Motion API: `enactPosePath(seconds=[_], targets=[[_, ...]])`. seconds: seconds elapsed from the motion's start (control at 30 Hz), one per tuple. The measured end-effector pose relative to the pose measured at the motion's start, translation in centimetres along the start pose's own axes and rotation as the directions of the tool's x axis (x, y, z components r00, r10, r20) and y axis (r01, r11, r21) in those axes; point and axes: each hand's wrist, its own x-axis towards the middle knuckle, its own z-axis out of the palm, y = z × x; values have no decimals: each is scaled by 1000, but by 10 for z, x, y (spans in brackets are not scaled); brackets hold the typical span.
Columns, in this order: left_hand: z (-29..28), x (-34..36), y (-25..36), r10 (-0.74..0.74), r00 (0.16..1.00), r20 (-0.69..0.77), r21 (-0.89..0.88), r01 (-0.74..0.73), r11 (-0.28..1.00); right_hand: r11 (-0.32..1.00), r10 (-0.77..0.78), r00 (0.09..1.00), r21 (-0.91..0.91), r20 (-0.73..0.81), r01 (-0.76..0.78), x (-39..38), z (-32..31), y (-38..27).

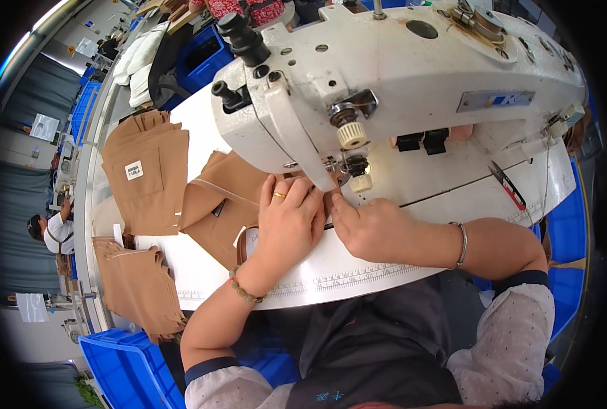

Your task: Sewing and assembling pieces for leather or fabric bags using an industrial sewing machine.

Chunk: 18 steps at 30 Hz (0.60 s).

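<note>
A brown fabric piece (232,178) lies partly folded on the white table, with its right end beneath the head of a white sewing machine (392,82). My left hand (291,217) rests on this fabric, fingers bent and close together, just left of the needle area. From the right, my right hand (380,228) pinches the fabric's edge with its fingertips near the presser foot. The needle itself is hidden behind the machine head and my fingers. A small white tag shows beside my left wrist.
Brown cut panels (130,201) with a white label lie at the left, above another brown stack (136,286). Red-handled thread snips (508,185) lie right. Blue bins (123,361) stand around the table. A person (58,228) works far left; another, in red, sits behind the machine.
</note>
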Motion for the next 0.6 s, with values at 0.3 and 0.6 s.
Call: enactPosePath(seconds=[0.3,0.6], targets=[[11,22,-27,12,990,-142,-62,-21,998,988,118,993,100,-27,-115,7,17,12],[15,29,-35,-48,992,-113,-88,38,995,988,103,994,115,26,-106,7,14,15]])
